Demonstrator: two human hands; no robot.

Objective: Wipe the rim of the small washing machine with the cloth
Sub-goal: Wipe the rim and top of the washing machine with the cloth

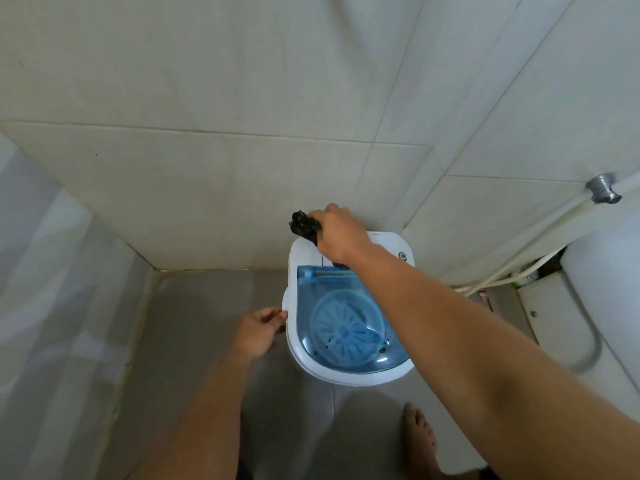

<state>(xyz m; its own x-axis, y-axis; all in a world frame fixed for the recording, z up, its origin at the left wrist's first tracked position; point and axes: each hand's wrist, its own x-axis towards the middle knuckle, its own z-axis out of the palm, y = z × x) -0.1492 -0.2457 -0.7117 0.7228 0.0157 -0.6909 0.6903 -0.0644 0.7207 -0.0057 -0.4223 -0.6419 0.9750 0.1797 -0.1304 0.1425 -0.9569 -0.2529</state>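
A small white washing machine (294, 271) with a see-through blue lid (343, 327) stands on the floor in the corner, seen from above. My right hand (341, 233) is shut on a bunched black cloth (302, 223) and sits over the far left part of the machine's top, by the wall. My left hand (261, 330) touches the white rim at its left edge, fingers curled against it. Dark specks lie on the lid near its front.
Tiled walls close in behind and to the right of the machine. A toilet (595, 306) stands at the right, with a hose (540, 230) and a metal wall fitting (602, 188) above it. A bare foot (420, 434) rests on the grey floor near the machine's front.
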